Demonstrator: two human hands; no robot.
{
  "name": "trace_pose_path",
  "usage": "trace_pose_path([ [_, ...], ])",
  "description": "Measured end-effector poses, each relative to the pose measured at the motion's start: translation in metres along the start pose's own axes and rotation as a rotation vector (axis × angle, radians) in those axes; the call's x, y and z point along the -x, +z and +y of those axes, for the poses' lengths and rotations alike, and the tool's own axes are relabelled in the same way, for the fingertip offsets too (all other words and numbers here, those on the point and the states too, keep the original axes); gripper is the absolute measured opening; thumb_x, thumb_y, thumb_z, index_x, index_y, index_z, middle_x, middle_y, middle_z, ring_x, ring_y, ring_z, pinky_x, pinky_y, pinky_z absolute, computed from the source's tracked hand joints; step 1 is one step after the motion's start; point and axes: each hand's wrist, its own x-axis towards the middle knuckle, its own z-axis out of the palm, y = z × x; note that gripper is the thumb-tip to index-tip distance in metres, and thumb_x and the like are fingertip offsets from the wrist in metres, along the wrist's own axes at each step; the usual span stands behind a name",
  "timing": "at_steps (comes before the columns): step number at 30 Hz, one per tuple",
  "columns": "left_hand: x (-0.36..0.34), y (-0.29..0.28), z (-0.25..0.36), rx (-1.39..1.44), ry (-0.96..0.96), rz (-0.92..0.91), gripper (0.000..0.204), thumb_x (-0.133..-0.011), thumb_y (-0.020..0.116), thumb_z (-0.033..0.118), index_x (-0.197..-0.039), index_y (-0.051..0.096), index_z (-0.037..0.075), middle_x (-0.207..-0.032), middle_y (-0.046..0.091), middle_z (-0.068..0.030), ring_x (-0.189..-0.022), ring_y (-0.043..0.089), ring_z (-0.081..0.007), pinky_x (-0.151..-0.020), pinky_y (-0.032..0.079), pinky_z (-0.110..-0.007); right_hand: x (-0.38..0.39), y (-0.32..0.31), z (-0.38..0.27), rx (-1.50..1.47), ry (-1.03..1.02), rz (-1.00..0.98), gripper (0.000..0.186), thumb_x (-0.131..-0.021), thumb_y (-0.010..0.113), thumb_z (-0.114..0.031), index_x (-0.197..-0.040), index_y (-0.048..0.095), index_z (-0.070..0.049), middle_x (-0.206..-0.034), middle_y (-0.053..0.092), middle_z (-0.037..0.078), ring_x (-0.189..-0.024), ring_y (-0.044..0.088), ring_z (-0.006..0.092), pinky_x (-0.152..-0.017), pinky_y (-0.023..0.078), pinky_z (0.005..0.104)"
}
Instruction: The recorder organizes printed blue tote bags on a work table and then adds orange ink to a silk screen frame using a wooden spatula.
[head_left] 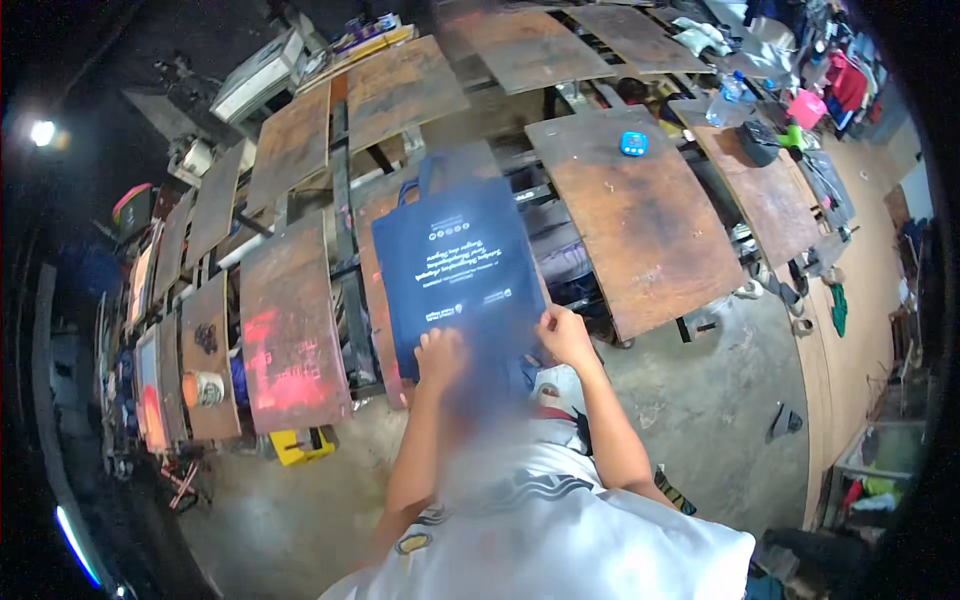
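Note:
A dark blue cloth bag (455,265) with white print lies flat on a rusty brown board (372,255) straight ahead of me, its handles pointing away. My left hand (440,355) rests with spread fingers on the bag's near edge. My right hand (565,335) presses on the bag's near right corner. Neither hand grips anything.
More brown boards stand around: one with red paint stains (290,335) to the left, a large one (640,220) to the right carrying a small blue device (633,144). A water bottle (728,98) and clutter sit far right. A yellow box (300,446) lies on the concrete floor.

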Motion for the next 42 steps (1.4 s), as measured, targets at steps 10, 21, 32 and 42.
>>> trace_pose_path([
  [10, 0.007, -0.029, 0.021, 0.331, -0.020, -0.063, 0.035, -0.086, 0.068, 0.036, -0.106, 0.066, 0.007, -0.107, 0.062, -0.0139, -0.104, 0.058, -0.0338, -0.087, 0.048, -0.045, 0.011, 0.013, -0.039, -0.307, -0.004, -0.132, 0.033, -0.064, 0.086, -0.009, -0.087, 0.063, -0.006, -0.066, 0.060, 0.004, -0.061, 0.060, 0.0141, -0.060, 0.048, 0.0293],
  [21, -0.021, -0.019, 0.022, 0.806, 0.039, -0.146, 0.025, -0.094, 0.066, 0.022, -0.094, 0.068, -0.003, -0.080, 0.068, -0.0068, -0.066, 0.062, -0.0094, -0.058, 0.047, -0.023, 0.011, 0.037, -0.042, -0.316, -0.141, -0.219, 0.030, -0.069, 0.087, -0.021, -0.080, 0.064, -0.006, -0.060, 0.057, 0.000, -0.055, 0.052, 0.0073, -0.052, 0.042, 0.0267],
  [32, -0.017, -0.107, -0.019, 0.991, 0.106, -0.067, 0.028, -0.097, 0.058, 0.024, -0.096, 0.064, -0.003, -0.083, 0.064, -0.0043, -0.080, 0.057, -0.0103, -0.074, 0.047, -0.028, 0.030, 0.057, -0.130, -1.080, 0.180, -0.375, 0.016, -0.084, 0.073, -0.007, -0.083, 0.058, -0.010, -0.071, 0.057, -0.007, -0.059, 0.050, 0.0031, -0.053, 0.035, 0.0185],
  [42, 0.001, -0.157, -0.091, 1.151, 0.199, -0.026, 0.019, -0.099, 0.057, 0.019, -0.102, 0.061, 0.000, -0.095, 0.062, -0.0007, -0.089, 0.055, -0.0084, -0.081, 0.045, -0.025, 0.051, 0.124, -0.187, -1.340, 0.091, -0.354, 0.020, -0.090, 0.061, -0.007, -0.110, 0.061, -0.002, -0.097, 0.065, 0.005, -0.090, 0.063, 0.0149, -0.082, 0.052, 0.0300],
])
